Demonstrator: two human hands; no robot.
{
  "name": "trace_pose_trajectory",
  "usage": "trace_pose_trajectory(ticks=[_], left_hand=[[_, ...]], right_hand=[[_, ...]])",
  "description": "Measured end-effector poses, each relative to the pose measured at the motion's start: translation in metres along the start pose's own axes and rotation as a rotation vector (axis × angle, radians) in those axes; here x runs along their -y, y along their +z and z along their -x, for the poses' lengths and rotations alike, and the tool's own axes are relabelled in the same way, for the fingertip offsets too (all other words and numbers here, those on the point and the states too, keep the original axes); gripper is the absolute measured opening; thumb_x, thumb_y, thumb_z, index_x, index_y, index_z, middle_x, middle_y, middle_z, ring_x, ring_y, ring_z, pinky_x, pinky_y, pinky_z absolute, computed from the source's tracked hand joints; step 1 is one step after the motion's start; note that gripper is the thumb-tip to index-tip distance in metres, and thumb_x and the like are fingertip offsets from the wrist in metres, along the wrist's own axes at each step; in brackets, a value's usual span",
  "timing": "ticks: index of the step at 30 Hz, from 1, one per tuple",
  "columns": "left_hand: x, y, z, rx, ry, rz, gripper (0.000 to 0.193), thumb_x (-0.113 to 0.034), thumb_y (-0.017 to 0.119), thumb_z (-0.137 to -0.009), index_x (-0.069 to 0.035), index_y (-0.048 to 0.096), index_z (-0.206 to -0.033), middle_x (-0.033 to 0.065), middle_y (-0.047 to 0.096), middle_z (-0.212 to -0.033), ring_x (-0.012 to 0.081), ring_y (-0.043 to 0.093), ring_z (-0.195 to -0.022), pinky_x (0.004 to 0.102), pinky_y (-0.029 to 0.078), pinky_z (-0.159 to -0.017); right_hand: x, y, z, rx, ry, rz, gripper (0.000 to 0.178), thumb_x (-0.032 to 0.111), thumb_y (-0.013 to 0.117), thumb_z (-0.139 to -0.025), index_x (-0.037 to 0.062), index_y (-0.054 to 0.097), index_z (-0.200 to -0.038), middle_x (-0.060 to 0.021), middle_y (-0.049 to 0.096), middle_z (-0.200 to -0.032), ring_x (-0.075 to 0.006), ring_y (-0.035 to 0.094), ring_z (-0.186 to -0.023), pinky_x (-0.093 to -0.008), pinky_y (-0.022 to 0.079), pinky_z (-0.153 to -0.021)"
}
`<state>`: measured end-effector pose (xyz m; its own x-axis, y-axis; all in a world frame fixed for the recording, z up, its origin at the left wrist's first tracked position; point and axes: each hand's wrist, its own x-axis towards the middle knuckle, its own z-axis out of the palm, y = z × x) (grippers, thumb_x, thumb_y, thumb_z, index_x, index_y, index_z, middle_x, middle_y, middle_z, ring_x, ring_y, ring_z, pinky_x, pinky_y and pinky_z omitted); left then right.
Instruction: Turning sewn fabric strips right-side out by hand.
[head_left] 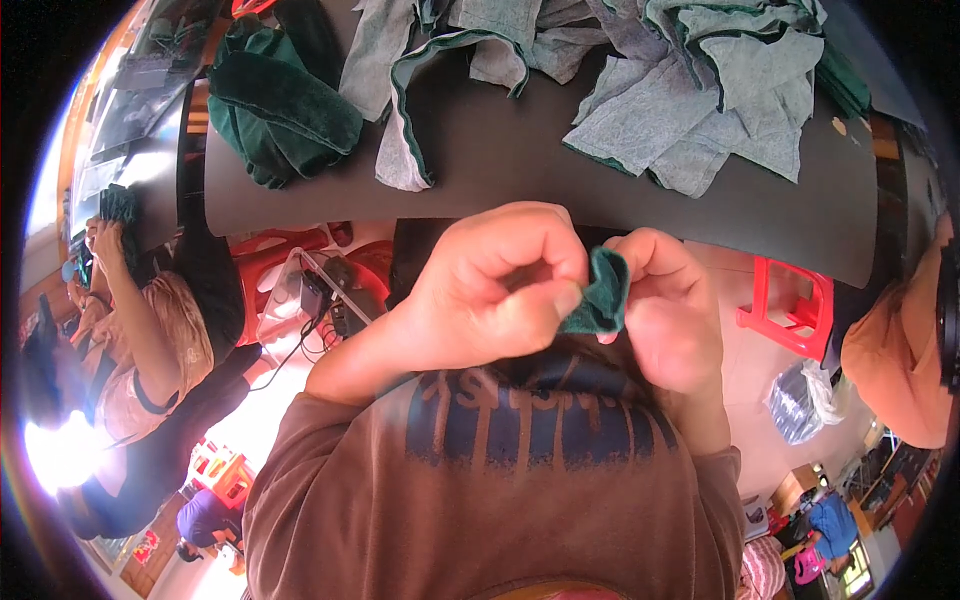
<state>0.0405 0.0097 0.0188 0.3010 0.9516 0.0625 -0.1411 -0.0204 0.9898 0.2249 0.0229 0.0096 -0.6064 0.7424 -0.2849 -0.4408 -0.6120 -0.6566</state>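
Observation:
A small piece of dark green velvet fabric (pixel 603 295) is held between my two hands, above my lap and just short of the table's near edge. My left hand (pixel 500 285) pinches its left side between thumb and curled fingers. On the other side, my right hand (pixel 668 305) closes its fingers on the right edge; its fingertips are partly hidden behind the cloth. Beyond, on the table, lies a loose heap of cut fabric pieces (pixel 670 110), mostly grey backing up with green edges. A curved strip (pixel 405 150) hangs toward me from that heap.
A dark table (pixel 480 180) spans the far side. A green velvet bundle (pixel 280 110) sits at its left. Red plastic stools (pixel 790 305) stand below, with a clear bin (pixel 290 300) and cables at left. People sit close by on both sides, one at left handling green cloth (pixel 118 203).

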Motion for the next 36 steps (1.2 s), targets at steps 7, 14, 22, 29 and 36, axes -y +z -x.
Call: trace_pose_trajectory(ticks=[7,14,22,29,36], left_hand=[[-0.003,-0.002,0.0,0.082,0.111,-0.354,0.008,-0.005,0.06,-0.069,-0.004,0.055,-0.075,0.0064,0.052,-0.073,0.017,0.048,-0.059,0.0264,0.037,-0.051],[-0.002,-0.001,-0.002,0.085,0.067,-0.457,0.007,-0.004,0.059,-0.07,-0.004,0.054,-0.074,0.0058,0.051,-0.07,0.017,0.047,-0.058,0.0269,0.036,-0.051],[-0.008,0.006,0.0,-0.036,0.096,-0.247,0.011,-0.005,0.061,-0.073,-0.001,0.057,-0.083,0.0049,0.05,-0.073,0.0135,0.045,-0.059,0.0242,0.035,-0.052],[-0.007,0.011,0.0,-0.025,0.071,-0.362,0.006,-0.002,0.061,-0.076,-0.001,0.057,-0.08,0.0005,0.05,-0.068,0.0085,0.046,-0.056,0.0217,0.035,-0.048],[-0.002,0.009,0.004,0.02,-0.277,0.486,0.006,-0.006,0.051,-0.085,-0.002,0.054,-0.081,-0.0036,0.05,-0.072,0.0024,0.042,-0.064,0.0188,0.035,-0.056]], right_hand=[[0.006,0.003,0.006,-0.094,0.017,0.191,0.007,0.007,0.061,-0.081,0.0016,0.059,-0.084,0.0009,0.056,-0.076,-0.0029,0.047,-0.065,-0.0179,0.037,-0.057],[0.002,-0.003,0.004,-0.029,-0.359,0.43,0.004,0.001,0.059,-0.078,-0.0004,0.055,-0.075,-0.0023,0.052,-0.069,-0.0073,0.044,-0.062,-0.0215,0.033,-0.053],[0.003,0.0,0.003,-0.04,-0.539,0.584,0.006,-0.003,0.061,-0.073,0.0001,0.055,-0.072,-0.0049,0.052,-0.068,-0.0118,0.046,-0.06,-0.0232,0.034,-0.052],[0.001,-0.001,0.005,-0.032,-0.476,0.645,0.008,-0.002,0.061,-0.073,0.0006,0.054,-0.071,-0.0033,0.051,-0.067,-0.0109,0.045,-0.058,-0.0232,0.034,-0.052],[0.003,-0.003,0.001,-0.004,-0.434,0.626,0.008,0.0,0.058,-0.076,0.0012,0.052,-0.071,-0.0015,0.049,-0.068,-0.0091,0.043,-0.06,-0.0225,0.033,-0.053]])
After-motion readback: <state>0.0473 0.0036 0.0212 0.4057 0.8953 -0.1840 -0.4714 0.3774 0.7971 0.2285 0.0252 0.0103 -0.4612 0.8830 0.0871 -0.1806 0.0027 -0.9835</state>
